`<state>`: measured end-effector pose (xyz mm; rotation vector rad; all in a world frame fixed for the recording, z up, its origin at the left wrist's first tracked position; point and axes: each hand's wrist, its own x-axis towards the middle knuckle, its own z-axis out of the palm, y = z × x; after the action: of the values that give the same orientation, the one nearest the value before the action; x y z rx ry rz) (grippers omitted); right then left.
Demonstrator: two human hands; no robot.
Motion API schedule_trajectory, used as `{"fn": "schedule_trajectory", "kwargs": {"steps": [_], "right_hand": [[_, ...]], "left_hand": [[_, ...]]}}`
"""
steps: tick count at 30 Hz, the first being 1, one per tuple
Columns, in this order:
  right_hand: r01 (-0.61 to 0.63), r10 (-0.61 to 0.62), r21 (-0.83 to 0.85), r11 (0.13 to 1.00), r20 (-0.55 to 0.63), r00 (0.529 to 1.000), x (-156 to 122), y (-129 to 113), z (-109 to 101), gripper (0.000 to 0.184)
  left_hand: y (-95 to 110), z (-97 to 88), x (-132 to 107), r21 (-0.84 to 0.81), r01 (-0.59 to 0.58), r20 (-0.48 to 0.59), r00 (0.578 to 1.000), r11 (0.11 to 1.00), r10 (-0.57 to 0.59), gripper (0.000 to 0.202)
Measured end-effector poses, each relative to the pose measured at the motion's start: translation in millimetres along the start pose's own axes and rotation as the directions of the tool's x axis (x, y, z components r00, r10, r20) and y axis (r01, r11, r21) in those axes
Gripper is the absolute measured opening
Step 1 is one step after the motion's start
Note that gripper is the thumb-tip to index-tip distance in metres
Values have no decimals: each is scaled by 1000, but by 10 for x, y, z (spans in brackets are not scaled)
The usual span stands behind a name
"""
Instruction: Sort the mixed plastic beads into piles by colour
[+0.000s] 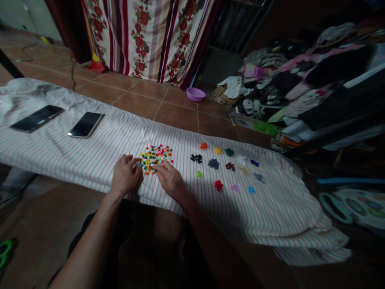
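Note:
A mixed pile of tiny coloured pieces (156, 154), like small beads or bricks, lies on the striped cloth (120, 132). At its left edge is my left hand (124, 174), fingers loosely bent, with a gap between thumb and forefinger and nothing visible in them. My right hand (171, 180) reaches the pile's near right side, its fingertips pinched together; whatever they hold is too small to make out. Right of the hands lie small one-colour heaps, among them black pieces (196, 158), dark grey pieces (213, 163), red pieces (218, 185) and light green pieces (199, 174).
A phone (86, 125) and a larger dark tablet-like device (37, 118) lie on the left of the cloth. Beyond the table, a purple basin (195, 94) rests on the tiled floor before a flowered curtain (141, 40). Clothes (270, 76) are piled at right.

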<state>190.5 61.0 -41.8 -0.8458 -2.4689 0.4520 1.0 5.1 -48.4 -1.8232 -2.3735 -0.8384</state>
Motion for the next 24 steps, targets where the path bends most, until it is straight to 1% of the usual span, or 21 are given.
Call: {"fn": "schedule_trajectory", "kwargs": {"steps": [4,7,11,15,19,24], "right_hand": [[-39,40,-51,998,13,999,39,9,36,26],[-35,35,-56,998,2,999,51,14,44,24],[-18,18,-37,999,-13,1000,54,5,32,22],[-6,6,-16,1000,1,1000,47,1,14,20],[4,-4,3,1000,-5,1000,28,9,11,20],[17,-17,23,1000,-11,1000,9,-22,1,21]], "left_hand": [[0,-14,5,8,8,32,999,1000,-9,36],[8,-24,10,10,13,44,999,1000,-14,36],[31,-25,9,-2,3,24,1000,1000,-3,36],[66,-25,6,-10,19,-1,1000,1000,-19,35],[101,-27,3,-13,27,5,1000,1000,-27,33],[147,-11,-4,-39,68,-21,997,997,-69,33]]}}
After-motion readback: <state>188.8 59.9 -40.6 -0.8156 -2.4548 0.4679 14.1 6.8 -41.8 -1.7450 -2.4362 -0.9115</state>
